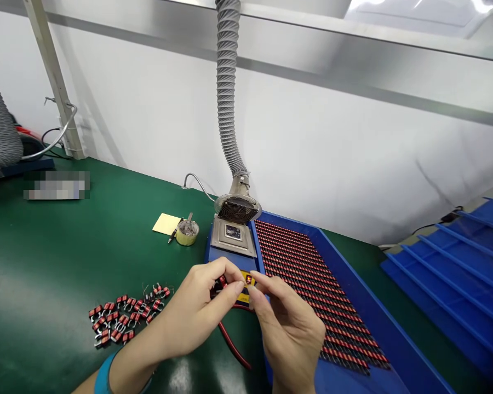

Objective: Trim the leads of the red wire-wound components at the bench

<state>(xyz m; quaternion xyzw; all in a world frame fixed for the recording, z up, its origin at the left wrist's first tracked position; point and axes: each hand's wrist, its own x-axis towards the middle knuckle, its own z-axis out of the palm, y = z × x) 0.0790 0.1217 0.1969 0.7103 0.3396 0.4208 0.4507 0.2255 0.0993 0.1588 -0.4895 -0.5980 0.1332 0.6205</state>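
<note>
Over the front of the blue soldering unit, my left hand (205, 306) is closed, with a small red-and-black component (221, 283) held in its curled fingers. My right hand (290, 323) faces it, thumb and forefinger pinched near the left fingertips; what they grip, if anything, is too small to tell. Behind both hands is the unit's metal top plate (233, 234) with a square opening. A loose pile of red-and-black components (123, 317) lies on the green table to the left. On the right, a blue tray (394, 323) holds dense rows of similar components (312, 273).
A round fume hood (238, 208) on a grey hose (227, 82) hangs above the unit. Left of it are a small tin (187, 232), a pen (173, 236) and yellow paper (166, 224). Blue ribbed trays (456, 279) stand far right. A red cable (232, 345) lies in front.
</note>
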